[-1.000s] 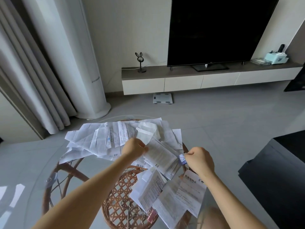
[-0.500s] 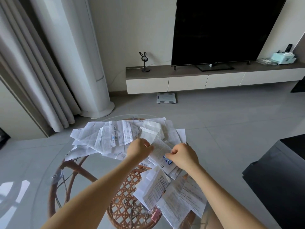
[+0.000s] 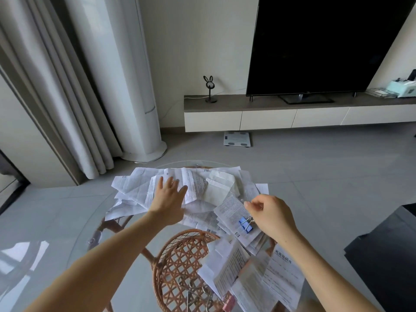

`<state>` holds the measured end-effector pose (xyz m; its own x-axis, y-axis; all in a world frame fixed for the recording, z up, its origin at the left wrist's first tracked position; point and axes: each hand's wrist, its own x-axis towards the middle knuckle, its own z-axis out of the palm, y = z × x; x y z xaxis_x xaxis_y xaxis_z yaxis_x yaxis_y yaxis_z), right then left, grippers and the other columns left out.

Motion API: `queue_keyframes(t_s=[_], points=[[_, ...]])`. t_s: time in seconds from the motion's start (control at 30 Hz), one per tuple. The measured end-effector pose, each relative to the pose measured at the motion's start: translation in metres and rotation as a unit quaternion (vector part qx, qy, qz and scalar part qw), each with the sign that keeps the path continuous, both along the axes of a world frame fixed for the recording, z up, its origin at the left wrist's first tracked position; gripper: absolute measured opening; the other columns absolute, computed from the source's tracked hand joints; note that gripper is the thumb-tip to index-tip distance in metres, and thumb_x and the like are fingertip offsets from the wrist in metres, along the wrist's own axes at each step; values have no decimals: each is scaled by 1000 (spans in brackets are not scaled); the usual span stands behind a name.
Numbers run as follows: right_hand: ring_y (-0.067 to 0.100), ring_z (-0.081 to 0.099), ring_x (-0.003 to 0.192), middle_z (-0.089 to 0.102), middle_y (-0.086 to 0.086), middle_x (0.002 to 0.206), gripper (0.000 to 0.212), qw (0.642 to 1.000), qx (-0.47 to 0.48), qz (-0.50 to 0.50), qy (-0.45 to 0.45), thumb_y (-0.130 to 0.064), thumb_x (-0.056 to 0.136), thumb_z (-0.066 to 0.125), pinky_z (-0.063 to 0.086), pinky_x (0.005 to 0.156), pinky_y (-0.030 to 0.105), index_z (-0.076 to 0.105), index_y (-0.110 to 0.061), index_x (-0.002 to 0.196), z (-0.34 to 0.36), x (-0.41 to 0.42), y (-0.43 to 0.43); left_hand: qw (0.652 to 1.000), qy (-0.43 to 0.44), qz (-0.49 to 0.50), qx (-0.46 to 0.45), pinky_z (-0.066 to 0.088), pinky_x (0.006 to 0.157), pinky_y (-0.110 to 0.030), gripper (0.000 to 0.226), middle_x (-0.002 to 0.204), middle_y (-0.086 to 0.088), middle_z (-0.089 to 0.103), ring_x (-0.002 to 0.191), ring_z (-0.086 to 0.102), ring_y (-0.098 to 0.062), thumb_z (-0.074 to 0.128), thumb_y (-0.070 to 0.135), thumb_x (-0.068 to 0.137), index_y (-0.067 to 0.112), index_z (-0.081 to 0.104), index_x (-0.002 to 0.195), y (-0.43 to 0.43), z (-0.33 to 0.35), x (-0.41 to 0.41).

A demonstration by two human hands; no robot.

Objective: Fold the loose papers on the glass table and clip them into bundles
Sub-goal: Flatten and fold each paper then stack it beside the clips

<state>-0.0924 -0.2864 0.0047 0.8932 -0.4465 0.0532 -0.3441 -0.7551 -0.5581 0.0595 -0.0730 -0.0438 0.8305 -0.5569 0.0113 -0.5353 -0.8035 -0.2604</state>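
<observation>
On the papers (image 3: 196, 188), left grip (image 3: 167, 197) lies spread; right grip (image 3: 270, 214) curls empty beside clip (image 3: 245, 224).

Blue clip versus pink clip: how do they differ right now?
The blue clip is clamped on a folded paper bundle; whether the pink clip grips any paper cannot be told. The blue clip sits mid-table beside the right hand; the pink clip lies far nearer the person, at the picture's bottom. Both look like binder clips on the glass table.
</observation>
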Motion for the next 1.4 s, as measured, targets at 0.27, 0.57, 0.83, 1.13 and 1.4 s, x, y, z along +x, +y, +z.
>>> queue_keyframes(t_s=[0.27,0.57,0.83,1.13,1.4], points=[[11,51,59,57,-8,61,27,1000,-10,2,-16,-32,92,56,36,52,20,63,-13,74,-5,2,3,995,53,-44,-69,44,98,-34,35,107,-2,65,96,62,-18,48,17,95,15,48,130,-16,-24,19],[8,58,70,64,-10,71,18,993,-21,10,-113,-26,90,59,39,57,14,64,-18,74,13,-5,19,966,-37,53,-251,28,55,-31,16,82,-16,63,69,53,-33,40,4,92,9,51,82,-5,54,22],[9,60,99,64,-5,106,28,940,293,99,-144,-18,84,70,49,80,20,57,-28,106,49,-2,79,679,288,122,-664,46,66,-30,12,64,0,65,66,59,-21,63,20,68,18,70,59,79,118,-41],[10,49,100,50,-11,107,64,979,90,125,-132,-44,71,78,44,89,33,47,-36,127,40,-24,140,566,451,156,-673,54,65,-31,46,98,-23,70,82,69,-29,68,14,71,-4,59,112,132,97,-121],[-2,64,77,69,-14,84,16,943,255,164,-134,-13,83,71,49,69,14,67,-28,86,28,-56,146,589,445,121,-663,54,80,-36,36,100,-10,72,89,69,-26,70,10,65,12,70,101,144,77,-150]])
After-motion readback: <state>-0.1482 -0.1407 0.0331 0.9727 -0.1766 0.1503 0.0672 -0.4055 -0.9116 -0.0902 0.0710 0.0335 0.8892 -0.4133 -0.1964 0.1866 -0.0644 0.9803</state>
